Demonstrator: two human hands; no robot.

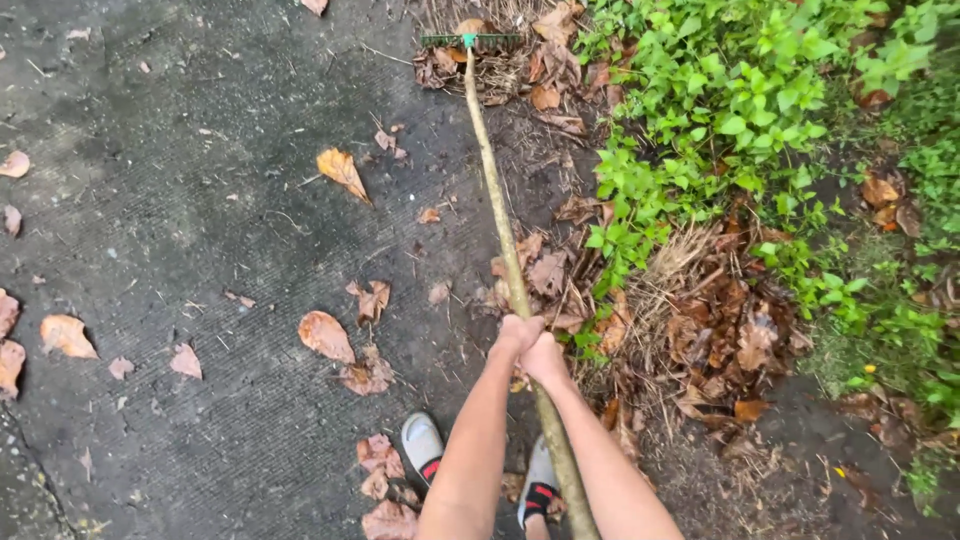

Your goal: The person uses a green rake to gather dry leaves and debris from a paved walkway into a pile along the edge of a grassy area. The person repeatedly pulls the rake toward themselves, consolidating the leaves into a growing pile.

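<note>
Head view: looks down along two bare forearms to a long rake stretched out over wet ground.
Feet: two grey slip-on shoes (422,442) with red and black trim stand on the dark pavement (200,200), partly hidden by the arms.
Left hand (518,332): fingers wrapped tight round the wooden rake handle (500,215), just ahead of the other hand.
Right hand (545,358): fingers closed round the same handle, touching the left hand from behind.
Rake handle: pale, rough wood, running from between the shoes up and slightly left to the far edge.
Near ground: brown fallen leaves (325,335) lie scattered on the pavement; a heap of dead leaves and dry grass (720,320) sits right of the handle.
Plants: green leafy weeds (740,100) fill the upper right.
Rake head (470,41): green, toothed, resting at the far end on a clump of dry leaves and straw (500,65).
</note>
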